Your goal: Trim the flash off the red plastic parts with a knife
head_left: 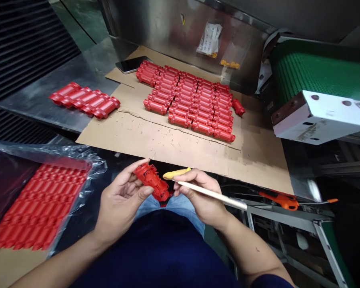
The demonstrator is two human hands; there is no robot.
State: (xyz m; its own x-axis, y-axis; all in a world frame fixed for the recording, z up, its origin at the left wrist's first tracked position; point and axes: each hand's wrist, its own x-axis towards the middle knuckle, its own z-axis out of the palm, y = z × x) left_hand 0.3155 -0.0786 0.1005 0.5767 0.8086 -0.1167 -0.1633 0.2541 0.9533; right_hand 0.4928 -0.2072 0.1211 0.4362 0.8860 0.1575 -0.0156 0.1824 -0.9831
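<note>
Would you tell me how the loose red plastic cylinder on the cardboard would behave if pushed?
The loose red plastic cylinder would probably roll, given its round body. It looks like rigid moulded plastic, probably light for its size.

Factory floor: green conveyor belt (315, 70)

**A:** Anything readable?

**B:** Barely. Far side, a white printed slip (211, 38) sits in a clear plastic bag (204, 49) against the steel panel (150, 28). Lines of print show, but they're too small to read.

**A:** Brands, numbers?

**B:** None legible. The white metal bracket (319, 116) on the right shows only holes and scuffs.
</note>
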